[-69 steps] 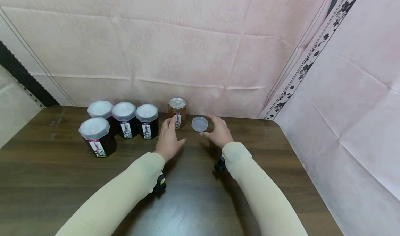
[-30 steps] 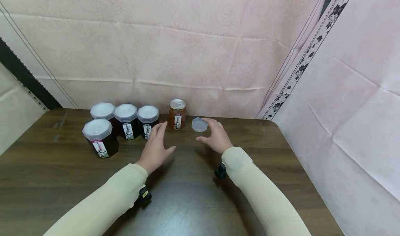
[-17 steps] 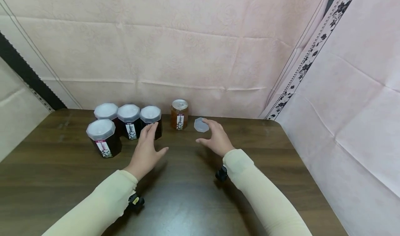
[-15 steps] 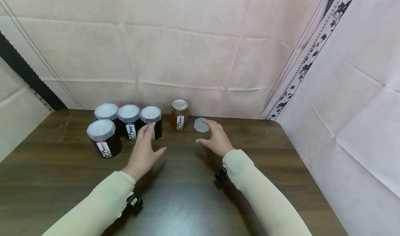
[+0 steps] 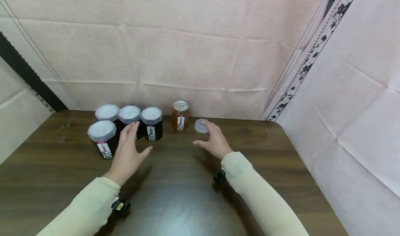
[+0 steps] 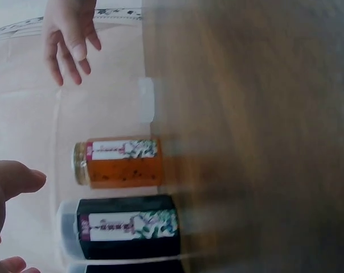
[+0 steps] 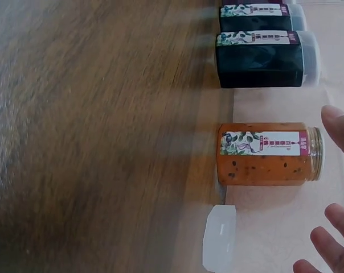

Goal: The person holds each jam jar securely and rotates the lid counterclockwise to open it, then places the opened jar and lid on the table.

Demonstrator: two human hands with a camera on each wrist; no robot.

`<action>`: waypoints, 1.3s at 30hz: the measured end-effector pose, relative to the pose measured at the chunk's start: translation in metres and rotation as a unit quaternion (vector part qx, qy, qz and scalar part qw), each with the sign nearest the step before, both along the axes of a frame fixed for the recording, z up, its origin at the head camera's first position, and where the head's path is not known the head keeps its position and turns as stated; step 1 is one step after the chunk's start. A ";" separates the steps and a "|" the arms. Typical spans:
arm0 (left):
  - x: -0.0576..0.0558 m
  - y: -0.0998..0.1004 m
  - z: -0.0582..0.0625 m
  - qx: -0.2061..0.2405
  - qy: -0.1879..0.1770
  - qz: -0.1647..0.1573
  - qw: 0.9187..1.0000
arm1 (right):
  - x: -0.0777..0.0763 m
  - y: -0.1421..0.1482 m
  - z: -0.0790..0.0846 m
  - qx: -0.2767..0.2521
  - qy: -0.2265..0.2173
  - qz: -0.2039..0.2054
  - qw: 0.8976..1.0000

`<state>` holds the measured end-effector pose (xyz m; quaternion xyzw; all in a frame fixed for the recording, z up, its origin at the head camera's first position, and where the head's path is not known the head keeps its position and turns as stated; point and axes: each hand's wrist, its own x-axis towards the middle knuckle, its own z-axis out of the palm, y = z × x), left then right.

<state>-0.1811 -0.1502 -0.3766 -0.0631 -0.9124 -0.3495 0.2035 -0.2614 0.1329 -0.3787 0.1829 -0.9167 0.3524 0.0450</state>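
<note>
My left hand (image 5: 126, 156) hovers over the table before the dark jars, thumb spread and fingers relaxed, holding nothing. Its fingertips overlap the middle jar (image 5: 129, 114) in the head view. An orange jar (image 5: 180, 115) with a silver top and a white label stands upright near the back wall. Right of it lies a translucent octagonal lid (image 5: 200, 126). My right hand (image 5: 215, 142) is held loosely spread by the lid, its index fingertip overlapping the lid's edge in the head view. In the right wrist view, the fingers show apart from the orange jar (image 7: 263, 170).
Several dark jars with frosted lids stand at the left, one jar (image 5: 101, 137) in front of the others and another (image 5: 151, 125) nearest the orange jar. The brown wooden table (image 5: 175, 194) meets a pale cloth backdrop (image 5: 187, 55) behind; more cloth (image 5: 359, 107) hangs at the right.
My left hand has drawn away from the orange jar, moving left and nearer to me, to before the dark jars. My right hand has stayed by the lid, lowering slightly.
</note>
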 end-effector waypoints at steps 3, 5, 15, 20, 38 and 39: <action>0.002 -0.006 0.004 -0.004 0.022 0.013 1.000 | 0.001 -0.001 0.000 -0.007 0.005 0.005 1.000; 0.003 -0.011 0.008 -0.001 0.037 0.023 0.999 | 0.002 -0.002 0.000 -0.012 0.007 0.006 1.000; 0.007 -0.029 0.016 0.021 0.066 0.059 0.996 | 0.009 -0.007 0.004 -0.033 0.008 0.017 0.999; 0.010 -0.037 0.015 0.030 0.086 0.073 0.993 | 0.010 -0.011 0.004 -0.035 0.005 0.023 0.999; 0.015 -0.066 0.004 0.108 0.055 0.140 0.983 | 0.017 -0.027 0.002 -0.059 -0.013 0.033 0.998; 0.015 -0.068 0.003 0.115 0.051 0.145 0.981 | 0.017 -0.028 0.002 -0.060 -0.013 0.034 0.998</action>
